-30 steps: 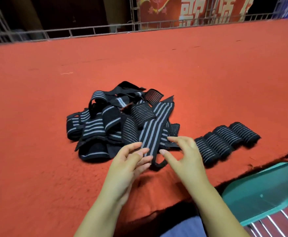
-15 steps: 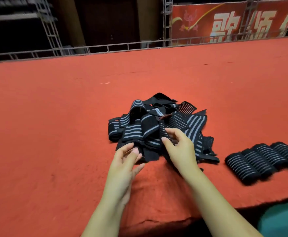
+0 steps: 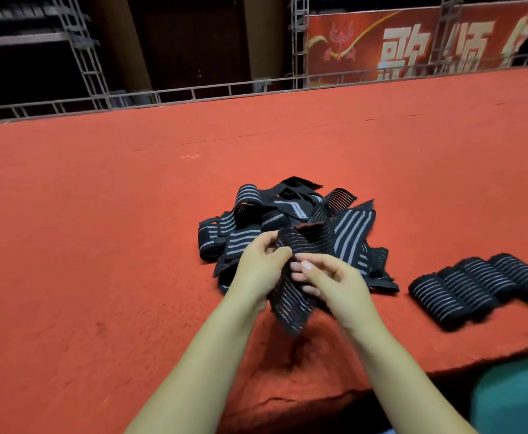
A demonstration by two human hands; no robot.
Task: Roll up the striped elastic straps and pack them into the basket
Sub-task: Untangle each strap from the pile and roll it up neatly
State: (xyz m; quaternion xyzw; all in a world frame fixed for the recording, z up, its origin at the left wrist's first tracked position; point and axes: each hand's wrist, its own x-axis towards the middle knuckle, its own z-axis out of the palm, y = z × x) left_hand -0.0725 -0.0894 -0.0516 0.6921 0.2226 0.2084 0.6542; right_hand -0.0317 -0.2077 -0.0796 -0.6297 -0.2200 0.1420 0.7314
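One striped strap [image 3: 291, 296] is lifted just above the red surface's [image 3: 100, 245] near edge, pinched by left hand [image 3: 261, 267] and right hand [image 3: 334, 283]. Loose pile [image 3: 287, 214] lies behind; four rolled straps [image 3: 478, 289] sit right. A red banner [image 3: 413, 42] shows large white characters, cut off.

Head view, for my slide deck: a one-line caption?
Both hands lift one strap from the pile; four rolls wait alongside.
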